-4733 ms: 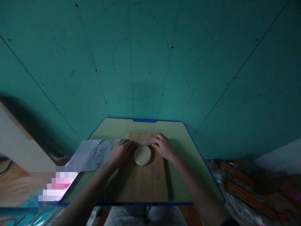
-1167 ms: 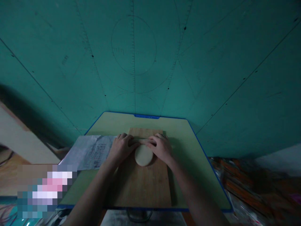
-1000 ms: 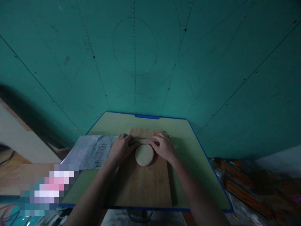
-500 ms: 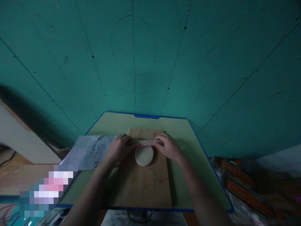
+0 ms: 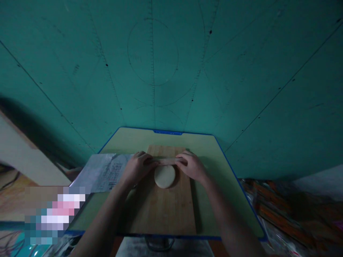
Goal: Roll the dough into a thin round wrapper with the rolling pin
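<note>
A wooden rolling pin [image 5: 166,161] lies crosswise near the far end of a wooden cutting board [image 5: 168,214]. My left hand [image 5: 138,166] is closed around its left end, and my right hand [image 5: 191,165] grips the right end. Just on the near side of the pin sits a round, flat piece of pale dough [image 5: 165,176]. Its far edge meets the pin or lies close against it. Fingers cover both ends of the pin.
The board rests on a pale table [image 5: 214,207] with a blue rim, against a green wall [image 5: 166,71]. A printed sheet [image 5: 105,173] lies left of my left hand. Beyond the table's right edge are packaged items [image 5: 278,210]. A white panel [image 5: 29,153] leans at left.
Both hands keep their hold on the rolling pin, which stays at nearly the same spot. The view has shifted very slightly; the dough looks unchanged.
</note>
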Action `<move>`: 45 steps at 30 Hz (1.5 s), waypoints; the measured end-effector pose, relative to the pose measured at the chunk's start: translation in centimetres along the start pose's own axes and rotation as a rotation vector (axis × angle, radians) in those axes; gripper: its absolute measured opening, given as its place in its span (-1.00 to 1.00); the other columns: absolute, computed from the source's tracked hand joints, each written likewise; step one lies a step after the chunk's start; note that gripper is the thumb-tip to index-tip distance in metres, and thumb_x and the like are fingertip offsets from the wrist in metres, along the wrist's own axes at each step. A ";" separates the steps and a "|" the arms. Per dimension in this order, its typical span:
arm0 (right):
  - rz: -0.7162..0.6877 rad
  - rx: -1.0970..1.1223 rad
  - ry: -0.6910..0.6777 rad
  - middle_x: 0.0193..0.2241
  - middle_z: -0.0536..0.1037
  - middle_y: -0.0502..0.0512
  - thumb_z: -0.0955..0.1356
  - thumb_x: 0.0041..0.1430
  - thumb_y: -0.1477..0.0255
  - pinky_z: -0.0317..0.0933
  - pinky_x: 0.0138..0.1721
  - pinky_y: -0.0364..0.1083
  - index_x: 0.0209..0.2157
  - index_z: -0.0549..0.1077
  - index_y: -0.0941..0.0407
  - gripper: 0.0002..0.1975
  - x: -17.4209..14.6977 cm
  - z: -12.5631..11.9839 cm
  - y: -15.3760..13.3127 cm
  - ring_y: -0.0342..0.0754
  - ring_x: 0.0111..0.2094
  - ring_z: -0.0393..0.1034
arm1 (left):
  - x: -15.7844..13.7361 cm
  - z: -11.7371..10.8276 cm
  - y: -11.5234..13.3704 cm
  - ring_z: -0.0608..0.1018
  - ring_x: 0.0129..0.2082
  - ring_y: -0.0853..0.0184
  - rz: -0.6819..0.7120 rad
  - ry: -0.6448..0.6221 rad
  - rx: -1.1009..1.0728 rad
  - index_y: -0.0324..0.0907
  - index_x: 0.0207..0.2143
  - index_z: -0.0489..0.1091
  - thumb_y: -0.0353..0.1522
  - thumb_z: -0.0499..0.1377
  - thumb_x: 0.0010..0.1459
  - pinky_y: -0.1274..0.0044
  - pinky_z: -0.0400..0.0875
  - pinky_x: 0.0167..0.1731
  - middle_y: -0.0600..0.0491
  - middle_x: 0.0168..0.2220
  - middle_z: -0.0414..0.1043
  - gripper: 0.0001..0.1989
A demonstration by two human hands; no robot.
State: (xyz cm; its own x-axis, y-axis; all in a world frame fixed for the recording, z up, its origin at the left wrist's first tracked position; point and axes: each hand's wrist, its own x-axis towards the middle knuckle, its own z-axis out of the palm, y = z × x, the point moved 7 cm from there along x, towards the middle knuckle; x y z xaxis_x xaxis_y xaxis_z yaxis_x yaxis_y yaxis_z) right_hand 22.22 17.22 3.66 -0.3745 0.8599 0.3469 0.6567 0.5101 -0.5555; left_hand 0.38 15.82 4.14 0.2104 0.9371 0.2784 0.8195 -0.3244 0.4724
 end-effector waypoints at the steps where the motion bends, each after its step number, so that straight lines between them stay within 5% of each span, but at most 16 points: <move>1: -0.009 0.007 -0.005 -0.24 0.58 0.08 0.42 0.18 0.50 0.28 -0.16 -0.09 -0.21 0.55 0.11 -0.88 0.0 -0.1 -0.1 -0.04 -0.21 0.46 | -0.1 -0.1 0.1 0.54 -0.27 0.25 0.017 0.000 -0.010 -0.15 -0.27 0.53 -0.16 0.18 0.22 0.47 0.40 -0.27 -0.02 -0.28 0.50 -0.74; 7: 0.027 -0.033 -0.039 -0.21 0.58 0.09 0.44 0.17 0.49 0.28 -0.16 -0.09 -0.18 0.55 0.09 -0.84 -0.1 -0.4 -0.2 -0.03 -0.18 0.47 | -0.2 0.0 0.1 0.55 -0.29 0.25 0.050 -0.085 -0.062 -0.16 -0.20 0.52 -0.20 0.17 0.21 0.47 0.41 -0.29 -0.04 -0.26 0.51 -0.75; 16: 0.045 -0.054 -0.012 -0.27 0.62 0.08 0.35 0.27 0.47 0.27 -0.19 -0.10 -0.27 0.56 0.07 -0.88 0.0 -0.7 0.2 -0.04 -0.23 0.48 | -0.3 -0.2 0.4 0.56 -0.27 0.24 0.052 -0.069 -0.078 -0.15 -0.20 0.55 -0.23 0.17 0.22 0.45 0.43 -0.25 -0.05 -0.25 0.54 -0.76; 20: 0.026 -0.075 0.108 -0.30 0.61 0.11 0.28 0.33 0.46 0.23 -0.20 -0.09 -0.29 0.55 0.08 -0.80 0.0 -1.4 0.0 -0.02 -0.23 0.47 | -0.3 -0.8 0.6 0.56 -0.22 0.22 0.088 0.029 -0.116 -0.16 -0.21 0.54 -0.20 0.18 0.22 0.44 0.45 -0.22 -0.07 -0.23 0.55 -0.75; 25: 0.089 -0.139 0.031 -0.39 0.58 0.08 0.26 0.33 0.45 0.18 -0.31 -0.10 -0.39 0.52 0.08 -0.76 -0.1 -0.7 0.4 -0.03 -0.35 0.45 | -0.4 -0.2 0.0 0.57 -0.26 0.24 0.035 -0.051 -0.122 -0.14 -0.20 0.54 -0.21 0.20 0.18 0.45 0.46 -0.24 -0.02 -0.24 0.55 -0.76; 37: 0.140 -0.223 0.151 -0.40 0.53 0.09 0.27 0.33 0.40 0.16 -0.32 -0.11 -0.45 0.47 0.07 -0.74 0.1 -0.9 1.2 -0.04 -0.34 0.42 | -0.4 -1.1 0.1 0.56 -0.21 0.22 0.067 -0.017 -0.095 -0.14 -0.20 0.53 -0.29 0.22 0.18 0.44 0.45 -0.20 -0.03 -0.24 0.58 -0.82; 45: 0.265 -0.394 -0.002 -0.44 0.59 0.09 0.25 0.38 0.41 0.00 -0.43 -0.08 -0.46 0.47 0.05 -0.69 0.1 0.0 0.2 -0.04 -0.45 0.42 | -1.9 -0.8 -0.1 0.55 -0.20 0.20 0.087 -0.032 -0.033 -0.13 -0.17 0.52 -0.30 0.15 0.27 0.43 0.42 -0.18 -0.04 -0.23 0.57 -0.82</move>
State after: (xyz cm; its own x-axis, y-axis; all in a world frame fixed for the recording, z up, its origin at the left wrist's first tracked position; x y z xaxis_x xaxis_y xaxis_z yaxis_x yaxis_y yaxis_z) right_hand 22.38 17.40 3.58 -0.1614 0.9597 0.2299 0.9280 0.2268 -0.2955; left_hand -0.50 13.96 4.21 0.2979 0.9086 0.2929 0.7792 -0.4087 0.4753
